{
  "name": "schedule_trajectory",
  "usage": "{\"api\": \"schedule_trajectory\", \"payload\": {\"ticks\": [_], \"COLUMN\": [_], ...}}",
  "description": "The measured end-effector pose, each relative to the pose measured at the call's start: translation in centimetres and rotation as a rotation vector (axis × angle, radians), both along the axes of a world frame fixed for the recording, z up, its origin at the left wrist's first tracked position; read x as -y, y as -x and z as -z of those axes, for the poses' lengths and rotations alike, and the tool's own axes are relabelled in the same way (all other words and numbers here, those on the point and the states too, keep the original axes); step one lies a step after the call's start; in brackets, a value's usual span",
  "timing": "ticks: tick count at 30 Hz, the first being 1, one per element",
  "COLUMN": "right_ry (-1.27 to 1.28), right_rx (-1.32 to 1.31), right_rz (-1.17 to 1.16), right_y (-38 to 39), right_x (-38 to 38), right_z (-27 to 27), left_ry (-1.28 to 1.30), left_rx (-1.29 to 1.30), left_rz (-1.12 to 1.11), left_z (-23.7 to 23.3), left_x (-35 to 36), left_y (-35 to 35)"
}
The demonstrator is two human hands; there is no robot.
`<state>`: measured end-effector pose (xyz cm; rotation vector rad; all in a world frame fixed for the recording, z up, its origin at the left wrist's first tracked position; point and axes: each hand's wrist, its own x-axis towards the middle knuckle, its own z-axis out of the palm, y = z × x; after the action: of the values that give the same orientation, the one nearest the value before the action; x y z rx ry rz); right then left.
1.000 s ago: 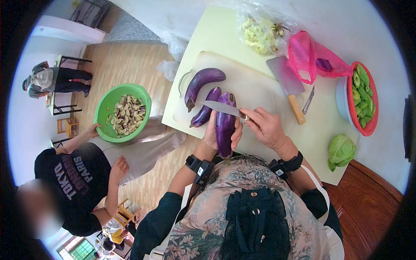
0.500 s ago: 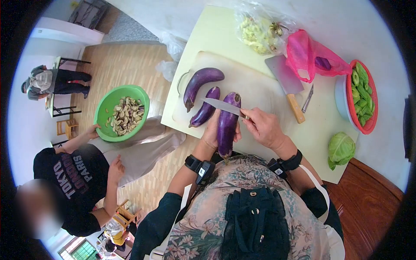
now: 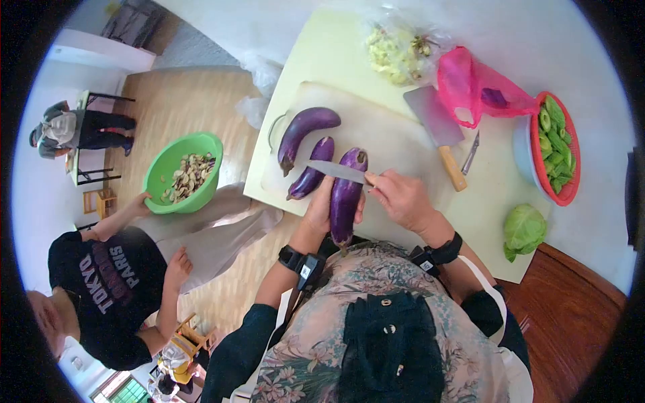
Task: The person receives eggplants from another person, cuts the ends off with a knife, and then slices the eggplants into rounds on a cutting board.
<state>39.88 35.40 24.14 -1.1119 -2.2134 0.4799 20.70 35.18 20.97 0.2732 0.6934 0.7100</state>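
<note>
My left hand (image 3: 321, 209) is wrapped round a long purple eggplant (image 3: 346, 205), held up in front of my body at the near edge of the cutting board. In my right hand (image 3: 403, 200) is a knife (image 3: 336, 170), its blade lying across the upper part of that eggplant, near the cut end. Two more eggplants lie on the white cutting board (image 3: 396, 131): a curved eggplant (image 3: 306, 131) at the left and a smaller eggplant (image 3: 312, 173) beside my left hand, partly covered by the knife tip.
A cleaver (image 3: 437, 124) and a peeler-like tool (image 3: 470, 153) lie right of the board. Beyond are a pink bag (image 3: 470, 74), a bag of cut vegetables (image 3: 393, 57), a red basket of green vegetables (image 3: 572, 168) and a cabbage (image 3: 525, 230). At left, a person holds a green basin (image 3: 156, 181) of eggplant slices.
My view has shifted slightly, so the table things sit a little further left. The knife stays across the held eggplant. The person's green basin is tilted more.
</note>
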Motion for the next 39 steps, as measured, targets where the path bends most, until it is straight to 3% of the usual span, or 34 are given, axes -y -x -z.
{"api": "schedule_trajectory", "payload": {"ticks": [7,15,23,26,27,28,30,31,34,35,37,39], "right_ry": [-0.018,-0.075,-0.049,-0.063,0.083,0.232,0.271,0.314,0.178,0.178,0.192,0.167], "right_rx": [-0.036,-0.094,-0.066,-0.113,-0.111,-0.109,-0.035,0.040,0.128,0.127,0.048,-0.346], "right_rz": [0.012,0.053,0.109,0.251,0.382,0.512,0.575,0.638,0.602,0.612,0.711,0.971], "right_y": [0.2,0.4,0.1,-1.0,-2.1,-3.1,-4.7,-5.5,-6.7,-7.3,-9.3,-12.7], "right_x": [0.1,-0.1,0.7,1.1,1.7,2.3,3.2,3.6,4.9,5.2,4.8,4.2], "right_z": [1.1,0.2,1.8,4.1,3.6,3.2,4.8,5.8,6.6,5.9,4.0,4.6], "left_ry": [0.074,-0.104,0.051,0.047,0.044,0.008,-0.118,-0.126,-0.882,-0.889,-1.005,-1.006], "left_rx": [-0.235,-0.143,-0.230,-0.200,-0.198,-0.346,-0.666,-0.660,-1.320,-1.316,-1.464,-1.556], "left_rz": [-0.072,-0.049,-0.074,-0.028,-0.026,0.024,0.116,0.122,0.242,0.249,0.371,0.411], "left_z": [-1.1,-0.6,-1.1,-1.3,-0.8,0.2,1.4,3.3,3.1,2.4,1.9,1.7], "left_x": [-0.1,0.1,0.0,-0.5,-0.6,-0.7,-1.0,-1.0,-1.0,-0.8,-0.9,-1.0], "left_y": [-0.7,-0.2,-1.3,-2.0,-2.1,-2.1,-2.0,-1.9,-2.8,-3.1,-3.4,-3.6]}}
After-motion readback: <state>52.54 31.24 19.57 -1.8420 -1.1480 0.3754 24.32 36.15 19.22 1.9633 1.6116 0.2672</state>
